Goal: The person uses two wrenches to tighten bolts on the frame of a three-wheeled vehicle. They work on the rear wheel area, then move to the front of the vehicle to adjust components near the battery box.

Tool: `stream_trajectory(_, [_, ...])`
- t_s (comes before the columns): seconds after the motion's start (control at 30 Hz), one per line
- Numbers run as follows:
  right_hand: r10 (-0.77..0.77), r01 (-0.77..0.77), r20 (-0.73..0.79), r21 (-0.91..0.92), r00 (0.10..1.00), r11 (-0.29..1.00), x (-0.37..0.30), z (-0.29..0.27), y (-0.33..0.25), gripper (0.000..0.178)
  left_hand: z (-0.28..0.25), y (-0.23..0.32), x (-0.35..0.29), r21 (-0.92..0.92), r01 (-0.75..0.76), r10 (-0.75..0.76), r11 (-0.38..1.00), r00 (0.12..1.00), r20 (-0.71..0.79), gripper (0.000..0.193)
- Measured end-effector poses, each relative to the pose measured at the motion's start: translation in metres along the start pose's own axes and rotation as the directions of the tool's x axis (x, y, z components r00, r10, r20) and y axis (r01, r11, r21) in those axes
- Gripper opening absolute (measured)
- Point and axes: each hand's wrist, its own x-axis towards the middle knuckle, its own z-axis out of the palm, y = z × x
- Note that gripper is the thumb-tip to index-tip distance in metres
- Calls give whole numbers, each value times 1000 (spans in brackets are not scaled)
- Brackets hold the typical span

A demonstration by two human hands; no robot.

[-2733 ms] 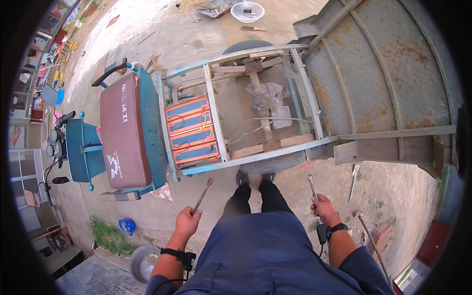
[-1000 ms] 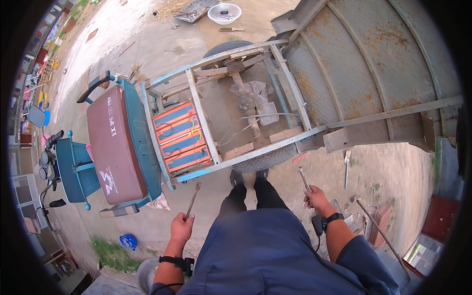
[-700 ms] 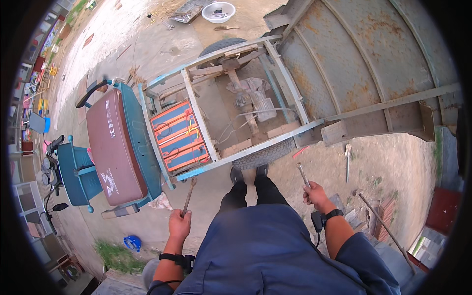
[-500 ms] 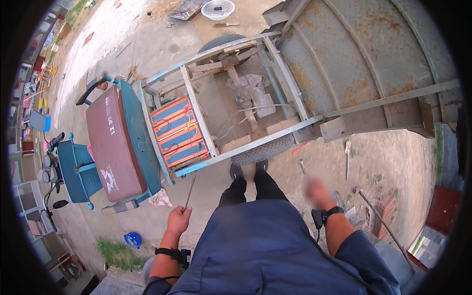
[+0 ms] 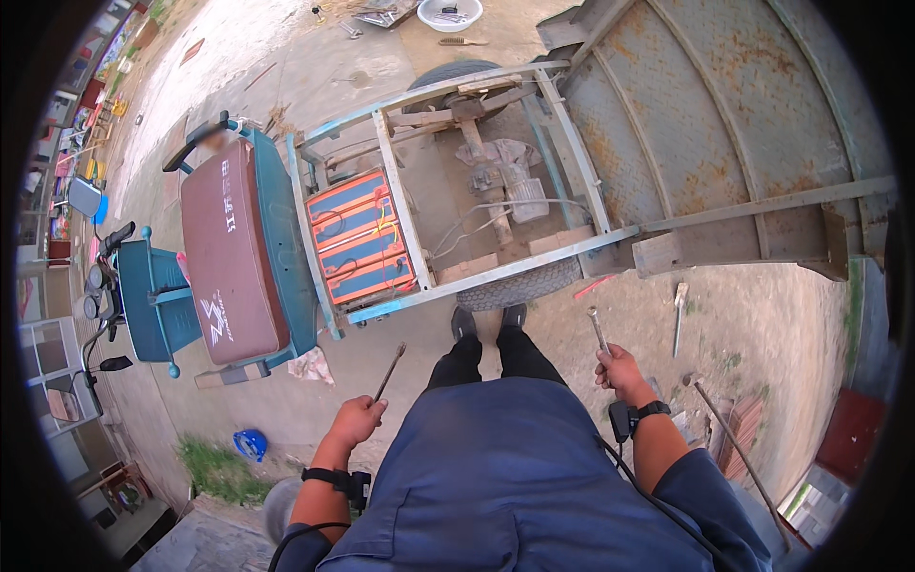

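Observation:
My left hand point(image 5: 356, 419) is closed round a thin dark metal wrench point(image 5: 391, 370) that points up and slightly right, its thicker end free. In my right hand point(image 5: 624, 374) is a shiny steel wrench point(image 5: 598, 329) with a rounded head, held upright and tilted left. Both hands are apart from the vehicle. Beyond them stands a cargo tricycle with an open frame point(image 5: 496, 276). Orange-and-blue batteries point(image 5: 362, 235) sit in its front bay, with wires on top. A motor point(image 5: 525, 195) and axle show inside the frame.
The rusty cargo bed point(image 5: 705, 105) is tipped up at right. A maroon seat point(image 5: 236, 253) is at left. A hammer point(image 5: 680, 294) and a long-handled hammer point(image 5: 691, 379) lie at right. A white basin point(image 5: 450, 13) holds tools at the back. A blue object point(image 5: 251, 444) lies by grass.
My left hand has lowered slightly, and its wrench tilts further right. The right hand, blurred before, now shows steady with its wrench. The view has shifted slightly.

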Motion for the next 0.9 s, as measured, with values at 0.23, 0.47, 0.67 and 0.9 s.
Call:
stream_trajectory(0.23, [-16, 15, -33, -17, 999, 1000, 3, -4, 2, 21, 0, 0, 1, -17, 8, -9, 1000, 1000, -23, 48])
stream_trajectory(0.47, [-464, 439, 163, -684, 871, 583, -26, -15, -59, 14, -1, -2, 3, -5, 15, -15, 1000, 1000, -22, 48])
stream_trajectory(0.67, [-396, 352, 13, -484, 918, 801, -37, 2, -88, 4, -7, 2, 1, 14, 40, -40, 999, 999, -23, 48])
stream_trajectory(0.9, [-117, 117, -14, 8, 993, 993, -7, 6, -5, 22, -9, 12, 8, 1, 29, -29, 1000, 1000, -11, 41])
